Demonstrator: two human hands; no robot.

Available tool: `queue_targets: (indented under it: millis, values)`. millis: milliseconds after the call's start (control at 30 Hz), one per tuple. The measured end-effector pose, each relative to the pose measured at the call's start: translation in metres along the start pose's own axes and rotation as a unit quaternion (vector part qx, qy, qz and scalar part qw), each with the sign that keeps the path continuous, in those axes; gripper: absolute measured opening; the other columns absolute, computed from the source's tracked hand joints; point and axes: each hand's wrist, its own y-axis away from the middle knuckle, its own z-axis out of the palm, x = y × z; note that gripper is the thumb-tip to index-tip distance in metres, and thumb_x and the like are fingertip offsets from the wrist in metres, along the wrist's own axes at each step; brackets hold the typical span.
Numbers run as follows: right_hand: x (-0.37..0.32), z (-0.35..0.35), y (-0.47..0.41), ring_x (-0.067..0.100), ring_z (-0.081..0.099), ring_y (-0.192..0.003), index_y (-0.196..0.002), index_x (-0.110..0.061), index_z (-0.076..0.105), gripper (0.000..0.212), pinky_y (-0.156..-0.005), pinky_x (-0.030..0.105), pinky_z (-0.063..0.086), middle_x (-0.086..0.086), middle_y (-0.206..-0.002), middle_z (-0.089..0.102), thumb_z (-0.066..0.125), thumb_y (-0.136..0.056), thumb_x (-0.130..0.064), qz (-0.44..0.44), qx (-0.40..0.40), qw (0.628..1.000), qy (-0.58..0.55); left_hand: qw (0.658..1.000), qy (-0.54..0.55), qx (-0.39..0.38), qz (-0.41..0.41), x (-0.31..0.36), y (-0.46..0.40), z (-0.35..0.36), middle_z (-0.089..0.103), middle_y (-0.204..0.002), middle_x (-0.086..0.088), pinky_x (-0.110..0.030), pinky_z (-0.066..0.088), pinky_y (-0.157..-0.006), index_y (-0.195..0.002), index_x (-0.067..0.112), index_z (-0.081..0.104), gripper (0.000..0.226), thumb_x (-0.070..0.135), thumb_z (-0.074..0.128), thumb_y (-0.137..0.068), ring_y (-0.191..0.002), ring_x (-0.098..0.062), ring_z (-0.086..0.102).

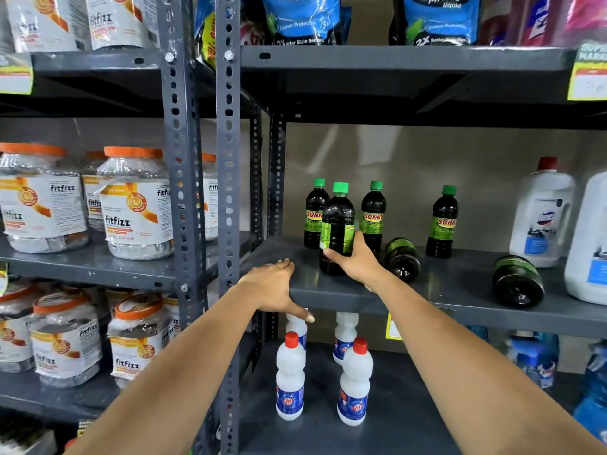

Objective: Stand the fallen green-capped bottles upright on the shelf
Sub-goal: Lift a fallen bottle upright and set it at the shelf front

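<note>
The right hand [353, 261] is wrapped around the lower body of a green-capped Sunny bottle [338, 224], which stands upright near the front edge of the grey metal shelf [328, 295]. The left hand [277, 287] holds nothing: it lies flat and open on the shelf's front lip, thumb hooked beneath.

The held bottle sits close to the edge, so a careless release or a nudge from the withdrawing wrist could likely tip it forward off the shelf. The nearest fallen bottle [402, 259] lies just beside the right wrist; being round, it may roll if brushed.

Count: six green-capped bottles in all. Four are upright, namely the held one and three behind it [316, 213] [373, 215] [443, 221]. Two are lying down, the second [518, 280] well to the right, near the large white jugs [542, 215].
</note>
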Motion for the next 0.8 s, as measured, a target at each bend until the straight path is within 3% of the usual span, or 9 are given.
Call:
queue_targets:
  millis: [133,200,267,333,400,500,633,800]
  values:
    - [0.001,0.0,-0.007,0.022,0.055,-0.12,-0.127,-0.015,0.05,0.051,-0.101,0.034,0.039,0.004,-0.122,0.063,0.069,-0.08,-0.008,0.041,-0.023,0.993,-0.106,1.0,0.001,0.002,-0.02,-0.002,-0.001,0.003,0.018,-0.161,-0.01,-0.046,0.032,-0.111,-0.15,0.008,0.025,0.141,0.095,0.057,-0.044,-0.143,-0.03,0.028]
    - [0.004,-0.002,-0.01,0.025,0.055,-0.122,-0.121,-0.015,0.056,0.049,-0.105,0.037,0.038,0.005,-0.12,0.065,0.066,-0.076,0.001,0.051,-0.025,0.991,-0.119,1.0,0.0,0.01,-0.019,-0.002,-0.002,0.005,0.031,-0.155,-0.009,-0.045,0.038,-0.105,-0.144,0.009,0.033,0.137,0.096,0.057,-0.041,-0.136,-0.031,0.038]
    - [0.005,-0.002,-0.011,0.022,0.059,-0.115,-0.122,-0.013,0.057,0.053,-0.102,0.035,0.041,0.003,-0.116,0.068,0.074,-0.073,0.001,0.043,-0.013,0.995,-0.094,1.0,0.007,0.01,-0.014,-0.002,-0.003,0.004,0.041,-0.146,-0.008,-0.044,0.042,-0.1,-0.138,0.01,0.038,0.132,0.095,0.058,-0.04,-0.129,-0.03,0.044]
    - [0.002,0.0,-0.01,0.018,0.061,-0.108,-0.124,-0.013,0.055,0.066,-0.099,0.034,0.043,0.002,-0.113,0.068,0.083,-0.066,-0.002,0.036,-0.003,0.997,-0.072,0.999,0.026,-0.018,-0.01,-0.005,-0.004,0.0,0.039,-0.148,-0.007,-0.045,0.04,-0.103,-0.141,0.01,0.035,0.134,0.093,0.062,-0.04,-0.132,-0.03,0.041]
    - [-0.001,0.003,-0.01,0.021,0.06,-0.109,-0.124,-0.013,0.053,0.071,-0.103,0.036,0.042,0.005,-0.112,0.067,0.081,-0.061,0.004,0.049,-0.021,0.995,-0.08,0.998,0.042,-0.045,-0.004,-0.01,-0.005,-0.003,0.038,-0.149,-0.007,-0.046,0.039,-0.105,-0.143,0.011,0.033,0.135,0.09,0.066,-0.039,-0.134,-0.029,0.039]
    - [0.003,0.006,-0.017,0.028,0.06,-0.116,-0.119,-0.011,0.058,0.071,-0.108,0.041,0.041,0.009,-0.111,0.07,0.075,-0.053,0.008,0.076,-0.031,0.988,-0.129,0.999,0.037,-0.024,0.0,-0.012,-0.004,0.002,0.045,-0.141,-0.005,-0.045,0.044,-0.1,-0.138,0.012,0.037,0.128,0.09,0.067,-0.04,-0.126,-0.028,0.046]
    - [-0.003,0.012,-0.01,0.02,0.058,-0.106,-0.124,-0.008,0.053,0.074,-0.091,0.029,0.041,0.004,-0.112,0.065,0.087,-0.059,-0.001,0.064,0.014,0.993,-0.094,1.0,0.026,-0.003,-0.004,-0.011,-0.004,0.004,0.044,-0.144,-0.006,-0.046,0.042,-0.102,-0.139,0.011,0.037,0.13,0.091,0.064,-0.04,-0.13,-0.029,0.044]
    - [-0.005,0.014,-0.015,0.028,0.053,-0.124,-0.138,-0.007,0.045,0.079,-0.104,0.034,0.039,0.011,-0.124,0.064,0.071,-0.067,0.014,0.079,-0.022,0.983,-0.166,0.999,0.035,0.011,-0.004,-0.011,-0.005,0.008,0.044,-0.145,-0.004,-0.045,0.042,-0.102,-0.139,0.013,0.039,0.13,0.092,0.063,-0.039,-0.13,-0.028,0.045]
